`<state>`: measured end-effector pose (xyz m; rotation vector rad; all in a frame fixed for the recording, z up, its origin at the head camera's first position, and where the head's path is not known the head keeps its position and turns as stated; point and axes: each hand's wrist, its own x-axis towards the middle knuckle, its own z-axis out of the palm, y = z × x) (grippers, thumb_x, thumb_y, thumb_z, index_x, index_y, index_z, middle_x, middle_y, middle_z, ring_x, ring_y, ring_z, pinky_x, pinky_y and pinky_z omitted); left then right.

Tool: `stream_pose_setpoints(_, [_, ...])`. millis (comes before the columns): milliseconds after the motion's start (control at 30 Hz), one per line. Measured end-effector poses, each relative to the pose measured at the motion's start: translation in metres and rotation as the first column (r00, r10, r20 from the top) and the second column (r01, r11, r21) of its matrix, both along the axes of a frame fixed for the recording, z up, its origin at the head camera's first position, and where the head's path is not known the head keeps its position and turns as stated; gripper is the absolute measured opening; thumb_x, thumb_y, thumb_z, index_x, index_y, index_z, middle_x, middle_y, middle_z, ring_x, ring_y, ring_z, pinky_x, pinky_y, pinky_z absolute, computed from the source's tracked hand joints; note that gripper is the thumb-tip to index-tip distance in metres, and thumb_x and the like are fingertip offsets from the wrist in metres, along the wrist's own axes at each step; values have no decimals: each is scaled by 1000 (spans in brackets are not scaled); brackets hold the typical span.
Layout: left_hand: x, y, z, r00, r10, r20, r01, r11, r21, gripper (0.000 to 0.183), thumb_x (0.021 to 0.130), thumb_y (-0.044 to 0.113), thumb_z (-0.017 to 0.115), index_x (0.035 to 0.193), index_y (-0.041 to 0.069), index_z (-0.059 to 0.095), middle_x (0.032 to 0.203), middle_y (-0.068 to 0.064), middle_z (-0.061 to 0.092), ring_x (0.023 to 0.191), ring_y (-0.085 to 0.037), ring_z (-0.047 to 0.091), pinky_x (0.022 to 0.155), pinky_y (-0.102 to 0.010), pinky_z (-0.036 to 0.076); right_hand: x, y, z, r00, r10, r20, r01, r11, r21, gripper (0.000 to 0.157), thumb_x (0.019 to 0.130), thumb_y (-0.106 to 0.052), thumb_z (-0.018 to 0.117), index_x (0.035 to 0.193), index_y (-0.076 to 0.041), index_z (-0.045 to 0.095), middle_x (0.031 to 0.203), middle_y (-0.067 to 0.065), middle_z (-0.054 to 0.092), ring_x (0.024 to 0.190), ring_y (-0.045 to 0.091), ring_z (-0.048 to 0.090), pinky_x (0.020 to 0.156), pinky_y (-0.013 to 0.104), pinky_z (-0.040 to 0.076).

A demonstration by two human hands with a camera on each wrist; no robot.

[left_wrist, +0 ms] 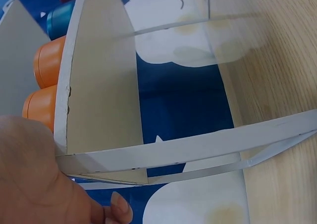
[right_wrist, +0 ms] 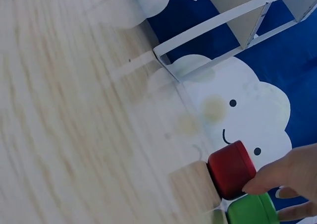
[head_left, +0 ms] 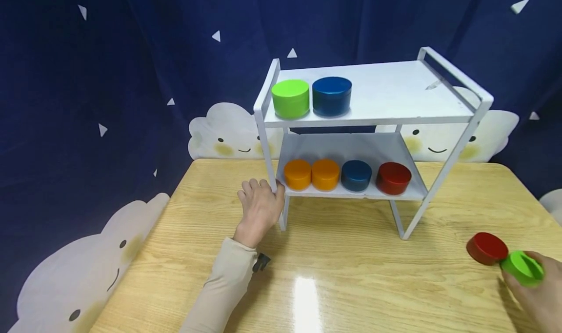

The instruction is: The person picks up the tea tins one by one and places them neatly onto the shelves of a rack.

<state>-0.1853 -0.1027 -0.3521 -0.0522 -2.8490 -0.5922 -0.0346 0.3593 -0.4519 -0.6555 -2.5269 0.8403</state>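
Note:
My left hand (head_left: pixel 260 207) grips the left side of the white two-tier rack (head_left: pixel 377 121) at its lower shelf, thumb on the front post. In the left wrist view, fingertips (left_wrist: pixel 120 208) show beyond the frame. At the far right of the table, my right hand (head_left: pixel 537 284) holds a green round tin (head_left: pixel 520 267), fingers and thumb about its sides. Close against that tin stands a red round tin (head_left: pixel 487 248). Part of the right hand is cut off by the head view's edge. The right wrist view shows the green tin (right_wrist: pixel 253 210) low beside the red one (right_wrist: pixel 232 170).
On the rack's top stand a green tin (head_left: pixel 291 99) and a blue tin (head_left: pixel 331 96). Its lower shelf bears two orange tins (head_left: pixel 298 175), a blue tin (head_left: pixel 356 176) and a red tin (head_left: pixel 393 178). Behind the wooden table (head_left: pixel 351 269) hangs a dark blue curtain (head_left: pixel 175 55).

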Motion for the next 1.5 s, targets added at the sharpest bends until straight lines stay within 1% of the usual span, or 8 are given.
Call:
stream_pose_setpoints(33, [0,0,0,1000,1,2,-1,1000,-1,46,98,37,29,73,3,47,79,-14,41,82,-35,35,75,-45,28,0,0,-1,1000,-9,16,9,1000,-19,60,79,7,57,133,14,33,131,40,29,118,54,30,100,59,26])
stream_pose_setpoints(100, [0,0,0,1000,2,4,-2,1000,-6,46,98,38,29,73,3,47,79,-14,41,82,-35,35,75,-45,28,0,0,-4,998,-26,66,28,999,-38,64,79,6,57,137,13,28,134,40,24,123,55,25,103,62,23])
stream_pose_setpoints(267, [0,0,-1,1000,1,8,-1,1000,-14,46,98,38,29,74,3,48,79,-14,41,81,-35,34,74,-45,27,-1,5,-10,987,-33,158,41,998,-44,78,83,0,60,145,11,14,137,42,18,123,58,23,103,64,24])
stream_pose_setpoints(567, [0,0,-1,1000,1,3,-1,1000,-13,47,98,38,29,74,3,48,78,-14,41,81,-35,35,74,-45,27,1,7,-12,991,-63,122,82,984,-161,80,88,-3,54,150,5,4,142,41,16,130,54,22,113,54,15])
stream_pose_setpoints(833, [-1,-1,0,1000,4,7,-4,1000,-16,47,98,38,28,74,3,48,78,-14,41,81,-35,35,74,-46,27,-2,7,-13,987,-94,128,117,976,-181,73,92,-3,51,150,5,6,147,39,14,136,51,19,113,54,14])
stream_pose_setpoints(1100, [-1,0,0,1000,-6,17,6,1000,-24,47,99,38,29,73,3,48,78,-13,41,81,-34,35,74,-45,28,-1,9,-20,983,-115,142,142,969,-200,71,97,-13,49,150,5,5,150,37,11,140,48,14,114,52,12])
stream_pose_setpoints(1267, [-1,1,0,1000,-2,19,3,1000,-28,47,99,38,29,74,3,48,78,-13,41,80,-34,35,74,-45,28,-1,9,-22,980,-141,140,168,965,-201,74,98,-26,47,150,4,5,151,36,10,141,46,13,115,52,13])
stream_pose_setpoints(1500, [0,0,1,1000,11,15,-10,999,-35,48,99,38,27,75,2,49,79,-14,42,81,-35,37,74,-46,29,-3,5,-22,982,-170,85,184,962,-201,73,96,-26,49,151,1,9,151,34,14,141,44,15,115,50,14])
